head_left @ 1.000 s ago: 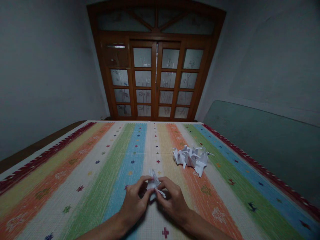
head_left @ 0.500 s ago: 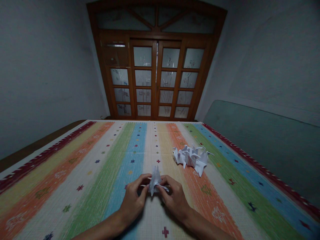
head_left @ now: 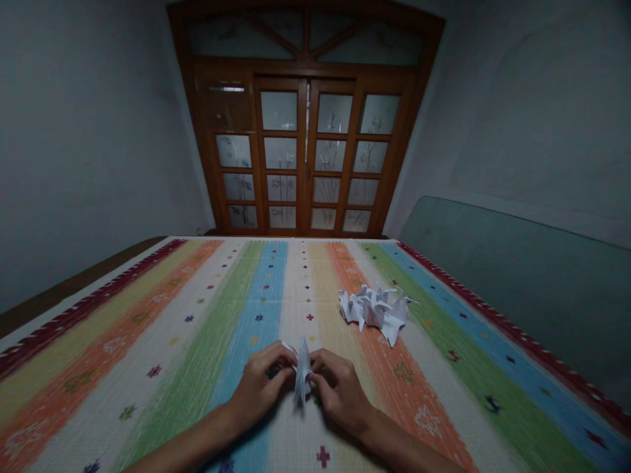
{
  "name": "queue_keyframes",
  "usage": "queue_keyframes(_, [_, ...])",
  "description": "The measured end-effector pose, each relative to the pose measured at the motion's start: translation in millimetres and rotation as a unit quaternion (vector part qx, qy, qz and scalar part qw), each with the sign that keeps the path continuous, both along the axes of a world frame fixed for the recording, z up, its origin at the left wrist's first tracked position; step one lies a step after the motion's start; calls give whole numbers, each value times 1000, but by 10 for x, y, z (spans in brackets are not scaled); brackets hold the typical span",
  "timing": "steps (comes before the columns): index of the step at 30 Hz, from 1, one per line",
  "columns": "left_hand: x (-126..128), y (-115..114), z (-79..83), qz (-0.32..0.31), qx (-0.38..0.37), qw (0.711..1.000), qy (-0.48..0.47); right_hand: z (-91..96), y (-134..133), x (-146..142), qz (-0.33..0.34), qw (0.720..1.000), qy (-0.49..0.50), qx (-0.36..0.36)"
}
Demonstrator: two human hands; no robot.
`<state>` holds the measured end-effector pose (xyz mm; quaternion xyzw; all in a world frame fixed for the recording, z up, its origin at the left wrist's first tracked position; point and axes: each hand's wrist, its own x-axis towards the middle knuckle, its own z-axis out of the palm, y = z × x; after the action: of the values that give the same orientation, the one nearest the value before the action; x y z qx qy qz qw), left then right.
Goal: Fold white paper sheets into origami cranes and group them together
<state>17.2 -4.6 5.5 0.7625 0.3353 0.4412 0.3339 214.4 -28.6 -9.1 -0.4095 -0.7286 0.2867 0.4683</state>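
Observation:
A white folded-paper crane (head_left: 302,371) is held just above the striped tablecloth, between my two hands. My left hand (head_left: 266,381) pinches its left side with thumb and fingers. On the other side my right hand (head_left: 340,386) grips the paper in the same way. The crane's tall narrow part stands upright between the fingertips, and its lower edge looks slightly blurred. My fingers hide parts of both sides. Beyond my right hand lies a cluster of several white paper cranes (head_left: 377,310), crowded together.
The striped tablecloth (head_left: 197,368) covers the long table. A pale green chair back or panel (head_left: 503,243) stands along the right side. Wooden doors with glass panes (head_left: 306,157) close off the far end, with plain walls on both sides.
The crane has turned a little and looks narrower. My left hand has moved slightly left and down; my right hand has shifted only a little. The cluster of cranes stays as it was.

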Motion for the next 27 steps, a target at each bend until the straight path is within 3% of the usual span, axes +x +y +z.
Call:
queue_keyframes(5, [-13,9,30,-19,14,1000,1,54,6,-6,-18,999,1,28])
queue_keyframes(10, [0,-25,80,40,14,999,20,55,3,-9,-51,998,-37,-6])
queue_keyframes(17, [-7,-79,135,22,-24,998,60,65,-3,0,-46,997,-22,-54])
queue_keyframes(27, [-18,-56,39,14,-21,999,44,87,-13,-7,18,994,18,-103])
